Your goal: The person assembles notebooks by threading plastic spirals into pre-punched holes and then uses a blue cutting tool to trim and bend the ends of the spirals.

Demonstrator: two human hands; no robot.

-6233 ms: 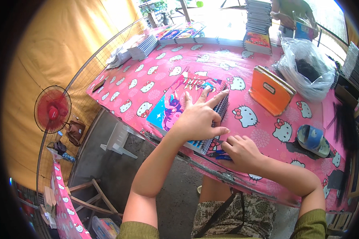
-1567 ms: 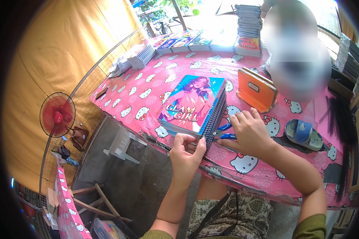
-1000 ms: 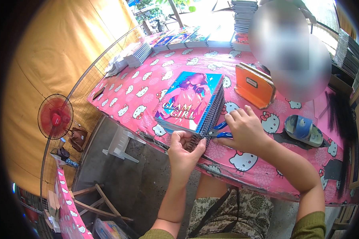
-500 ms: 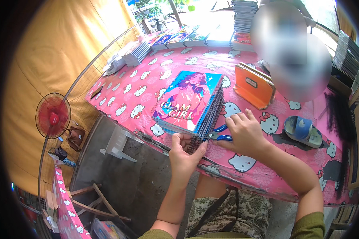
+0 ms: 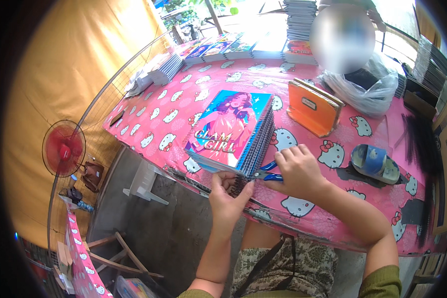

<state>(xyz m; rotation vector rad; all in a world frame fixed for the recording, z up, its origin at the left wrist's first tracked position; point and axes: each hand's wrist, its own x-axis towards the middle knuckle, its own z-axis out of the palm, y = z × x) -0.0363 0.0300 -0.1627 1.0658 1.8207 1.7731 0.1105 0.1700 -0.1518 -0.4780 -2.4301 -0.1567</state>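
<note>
A stack of spiral notebooks [image 5: 228, 126] with a colourful illustrated cover lies near the table's front edge, its coils along the right side. My left hand [image 5: 224, 194] is closed at the stack's near corner, thumb and fingers about the end of a dark spiral coil [image 5: 243, 185]. Blue-handled pliers [image 5: 271, 176] are gripped in my right hand [image 5: 299, 171]. Their jaws point left and meet the coil end beside my left thumb. Whether the jaws bite the wire is too small to tell.
The table [image 5: 184, 107] has a pink patterned cover. An orange box-like stand [image 5: 310, 107], a blue slipper [image 5: 375, 161] and a plastic bag [image 5: 372, 89] lie to the right, with loose black coils [image 5: 419, 174] beyond. Notebook stacks [image 5: 243, 47] line the back, near another person.
The view has shifted slightly. The pliers' handles look a little wider apart, and both hands stay at the coil end. The person across the table has shifted, uncovering the plastic bag.
</note>
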